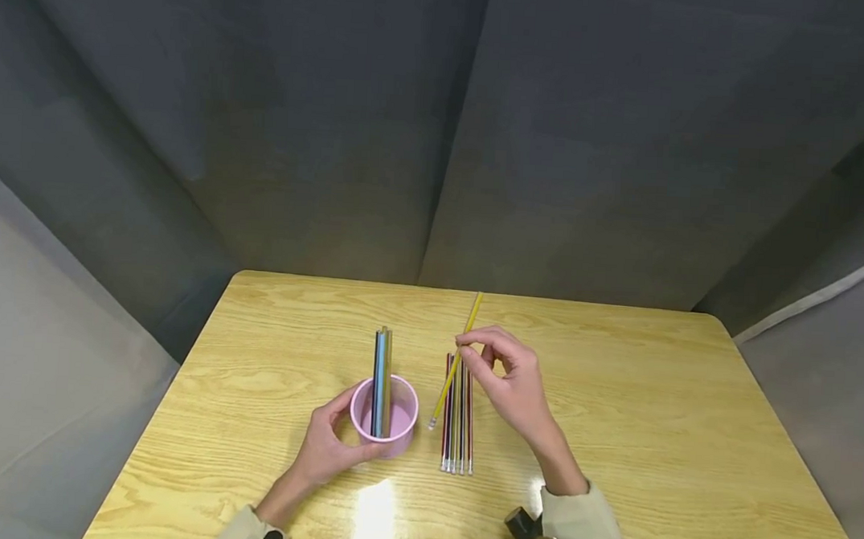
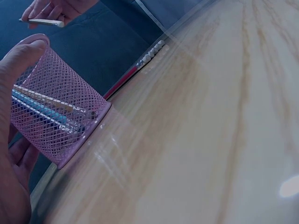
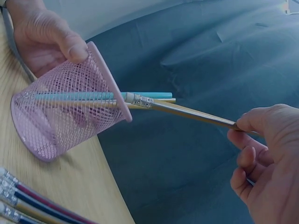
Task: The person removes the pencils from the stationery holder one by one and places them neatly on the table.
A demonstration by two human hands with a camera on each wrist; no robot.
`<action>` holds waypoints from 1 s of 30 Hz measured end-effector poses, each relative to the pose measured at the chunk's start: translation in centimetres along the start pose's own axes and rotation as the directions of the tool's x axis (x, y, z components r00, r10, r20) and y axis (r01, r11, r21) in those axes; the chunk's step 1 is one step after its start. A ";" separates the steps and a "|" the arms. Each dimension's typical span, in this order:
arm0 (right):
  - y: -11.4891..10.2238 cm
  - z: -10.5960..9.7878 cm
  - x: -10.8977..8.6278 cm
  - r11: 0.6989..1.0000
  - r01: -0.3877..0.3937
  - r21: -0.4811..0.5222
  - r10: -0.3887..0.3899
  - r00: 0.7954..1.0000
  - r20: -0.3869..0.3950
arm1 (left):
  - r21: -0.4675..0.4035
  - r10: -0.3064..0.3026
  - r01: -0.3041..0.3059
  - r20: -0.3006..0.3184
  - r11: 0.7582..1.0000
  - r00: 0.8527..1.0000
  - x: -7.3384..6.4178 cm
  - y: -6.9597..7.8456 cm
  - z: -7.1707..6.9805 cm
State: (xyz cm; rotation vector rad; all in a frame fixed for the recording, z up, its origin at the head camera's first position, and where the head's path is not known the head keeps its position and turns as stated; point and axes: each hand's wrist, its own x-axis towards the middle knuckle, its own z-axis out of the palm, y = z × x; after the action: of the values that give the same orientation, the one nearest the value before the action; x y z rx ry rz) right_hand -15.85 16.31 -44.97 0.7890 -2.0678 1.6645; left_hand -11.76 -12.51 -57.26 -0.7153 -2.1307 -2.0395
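Note:
A pink mesh pencil cup [image 1: 399, 445] stands upright on the table, with several pencils [image 1: 381, 380], among them a light blue one, leaning inside it. My left hand [image 1: 326, 446] grips the cup from its left side, thumb at the near rim. Between thumb and fingertips my right hand [image 1: 507, 373] pinches a yellow pencil [image 1: 447, 392], its eraser end pointing down and toward the cup. In the right wrist view the held pencil [image 3: 196, 115] passes by the cup's rim. Below the right hand several striped pencils [image 1: 457, 431] lie side by side, erasers toward me.
The wooden table [image 1: 650, 408] has a rounded far edge. Dark grey curtains [image 1: 336, 137] hang behind it, and lighter cloth [image 1: 43, 381] hangs at the left side. A black device [image 1: 520, 525] sits at the right wrist.

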 end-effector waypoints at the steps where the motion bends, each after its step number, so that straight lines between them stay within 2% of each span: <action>1: 0.1 -0.1 -0.1 1.000 -0.006 -0.004 0.006 1.000 0.004 | 0.000 0.001 -0.001 0.001 1.000 1.000 0.0 0.0 0.0; 10: 1.4 -1.2 -1.3 0.997 -0.042 -0.062 0.044 0.998 0.033 | -0.002 0.012 -0.012 0.001 1.000 1.000 0.1 -0.4 0.0; 21: 2.9 -2.6 -2.5 0.978 -0.158 -0.134 0.171 0.980 0.098 | -0.005 0.002 -0.002 0.003 1.000 1.000 0.1 -0.2 0.0; 26: 3.9 -3.1 -2.8 0.954 -0.233 -0.190 0.260 0.957 0.131 | -0.015 0.003 -0.003 0.003 1.000 1.000 0.1 -0.3 0.1; 30: 4.6 -3.4 -2.9 0.920 -0.323 -0.221 0.363 0.915 0.174 | -0.015 0.002 -0.002 0.000 1.000 1.000 0.0 -0.5 0.0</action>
State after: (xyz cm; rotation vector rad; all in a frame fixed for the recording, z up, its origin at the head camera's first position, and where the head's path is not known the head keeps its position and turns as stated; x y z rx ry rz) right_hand -16.71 20.81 -49.45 0.5841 -2.5968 1.5745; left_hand -11.97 -12.45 -57.69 -0.7186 -2.1159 -2.0572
